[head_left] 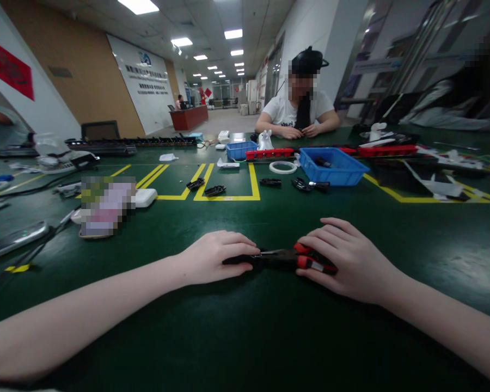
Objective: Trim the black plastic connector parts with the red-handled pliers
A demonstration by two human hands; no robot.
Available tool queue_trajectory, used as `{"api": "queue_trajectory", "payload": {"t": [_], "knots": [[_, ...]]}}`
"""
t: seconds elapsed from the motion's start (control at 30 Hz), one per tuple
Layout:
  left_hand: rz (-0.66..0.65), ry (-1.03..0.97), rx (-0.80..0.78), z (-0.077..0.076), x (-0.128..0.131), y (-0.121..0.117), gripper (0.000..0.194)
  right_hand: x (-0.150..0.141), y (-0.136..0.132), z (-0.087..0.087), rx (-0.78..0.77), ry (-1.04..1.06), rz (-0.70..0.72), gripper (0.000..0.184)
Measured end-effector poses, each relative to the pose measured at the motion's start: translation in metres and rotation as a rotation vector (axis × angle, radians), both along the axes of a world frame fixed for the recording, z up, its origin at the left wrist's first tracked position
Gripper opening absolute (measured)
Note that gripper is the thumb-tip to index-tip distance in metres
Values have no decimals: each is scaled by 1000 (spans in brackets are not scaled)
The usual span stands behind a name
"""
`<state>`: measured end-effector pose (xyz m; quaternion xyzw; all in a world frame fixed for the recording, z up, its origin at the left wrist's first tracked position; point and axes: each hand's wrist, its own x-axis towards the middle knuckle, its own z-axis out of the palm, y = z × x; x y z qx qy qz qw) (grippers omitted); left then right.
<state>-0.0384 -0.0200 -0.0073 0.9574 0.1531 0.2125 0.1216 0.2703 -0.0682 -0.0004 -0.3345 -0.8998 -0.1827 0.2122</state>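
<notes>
My right hand (pixel 343 258) is closed around the red and black handles of a pair of pliers (pixel 283 258). The jaws point left and meet a small black plastic part (pixel 237 260), which my left hand (pixel 216 256) pinches between thumb and fingers. Whether the jaws grip the part or only touch it, I cannot tell. Both hands rest low over the green table (pixel 245 337). Similar black parts (pixel 215 190) lie farther off, near the yellow tape lines.
A blue bin (pixel 330 166) stands beyond my right hand, with a white ring (pixel 283 167) beside it. A phone (pixel 108 209) and a white case (pixel 145 198) lie at the left. Across the table sits a person (pixel 298 103). Cables (pixel 44 242) run along the left side.
</notes>
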Motion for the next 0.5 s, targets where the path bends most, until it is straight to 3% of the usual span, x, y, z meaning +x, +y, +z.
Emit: {"api": "queue_trajectory", "payload": {"t": [0.5], "knots": [[-30,4,-27,2,0,3,29,5,2,-1,-26,73,46,34]]}}
